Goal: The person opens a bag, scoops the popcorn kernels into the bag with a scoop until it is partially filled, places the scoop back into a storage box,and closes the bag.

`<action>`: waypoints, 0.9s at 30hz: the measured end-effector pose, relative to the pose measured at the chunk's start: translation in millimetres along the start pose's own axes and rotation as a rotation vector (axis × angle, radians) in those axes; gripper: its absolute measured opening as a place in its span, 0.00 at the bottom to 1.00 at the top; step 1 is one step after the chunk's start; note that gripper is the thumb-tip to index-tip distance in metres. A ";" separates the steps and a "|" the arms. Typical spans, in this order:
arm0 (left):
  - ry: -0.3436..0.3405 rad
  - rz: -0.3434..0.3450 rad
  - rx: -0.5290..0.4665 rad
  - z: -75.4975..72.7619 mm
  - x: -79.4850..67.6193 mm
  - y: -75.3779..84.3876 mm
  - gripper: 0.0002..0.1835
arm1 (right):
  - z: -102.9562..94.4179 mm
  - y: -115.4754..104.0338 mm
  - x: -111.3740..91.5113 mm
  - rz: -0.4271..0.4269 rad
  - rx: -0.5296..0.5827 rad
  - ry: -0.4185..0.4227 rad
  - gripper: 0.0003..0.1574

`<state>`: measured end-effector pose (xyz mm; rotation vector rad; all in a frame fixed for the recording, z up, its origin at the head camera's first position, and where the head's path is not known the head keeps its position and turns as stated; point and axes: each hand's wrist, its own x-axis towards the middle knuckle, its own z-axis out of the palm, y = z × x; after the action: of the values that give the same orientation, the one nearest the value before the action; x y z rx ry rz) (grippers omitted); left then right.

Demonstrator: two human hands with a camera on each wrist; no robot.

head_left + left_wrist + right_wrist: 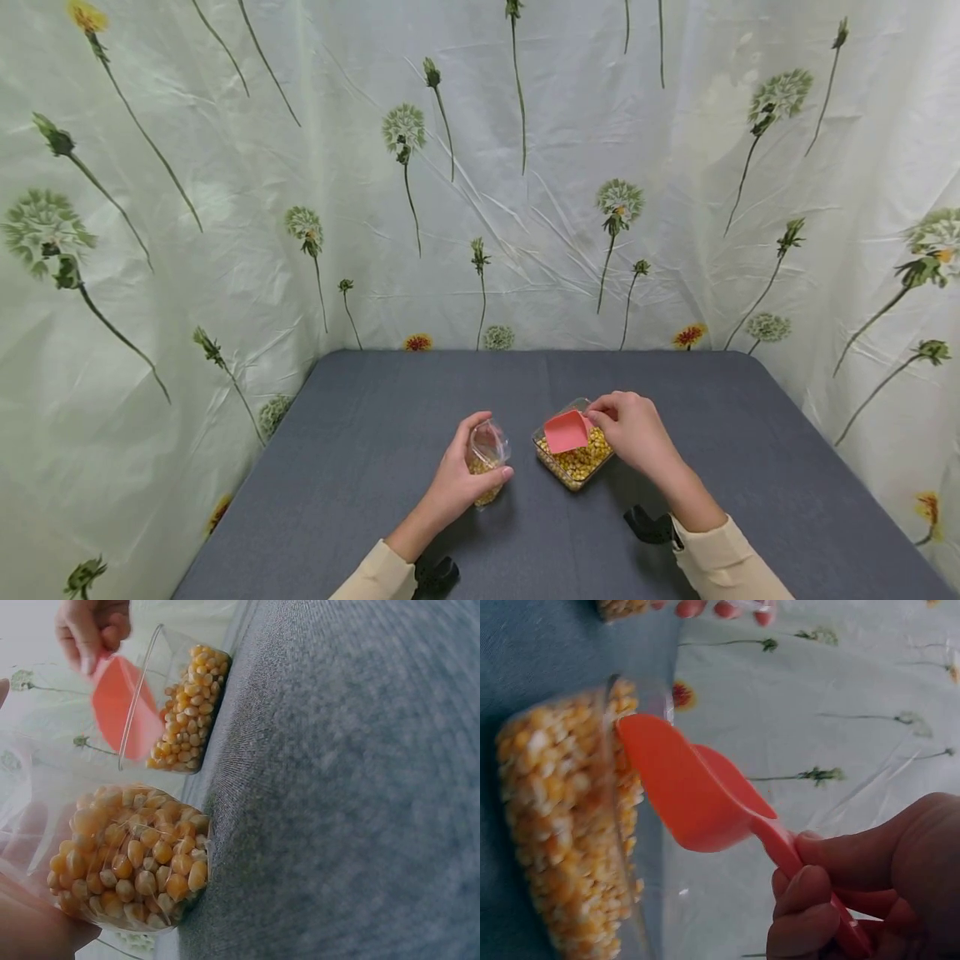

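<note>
My left hand (459, 475) grips a clear plastic bag (487, 446) with its mouth open upward and yellow corn kernels (139, 862) in its lower part. Thumb and fingers curl round opposite sides of the bag. To its right, a square clear container (556, 472) holds more corn kernels (592, 452). My right hand (636, 435) pinches the handle of a pink scoop (697, 795) between thumb and fingers. The scoop's bowl is tilted over the container, its front edge close to the kernels; no kernels show inside the bowl in the head view.
A dark grey cloth covers the table (390, 400). Behind it and at both sides hangs a pale curtain (480, 167) printed with dandelions. Black straps (648, 527) sit at the wrists, below cream sleeves (723, 558).
</note>
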<state>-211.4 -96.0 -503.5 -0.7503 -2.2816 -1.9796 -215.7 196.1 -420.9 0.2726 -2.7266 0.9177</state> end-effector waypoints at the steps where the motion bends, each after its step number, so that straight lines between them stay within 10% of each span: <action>1: 0.001 -0.002 0.001 0.2 0.3 0.6 0.43 | 0.5 2.1 1.1 0.016 0.000 -0.014 0.05; 17: 0.007 -0.045 0.012 2.7 -1.0 34.8 0.43 | 11.7 34.8 11.5 0.182 0.050 -0.142 0.05; 27: 0.005 -0.055 0.033 4.0 -0.8 23.0 0.44 | 0.1 41.8 10.5 0.159 0.082 -0.158 0.06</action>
<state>-201.0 -90.8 -483.3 -0.6865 -2.3515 -1.9582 -236.4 227.8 -441.5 0.1501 -2.8929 1.0958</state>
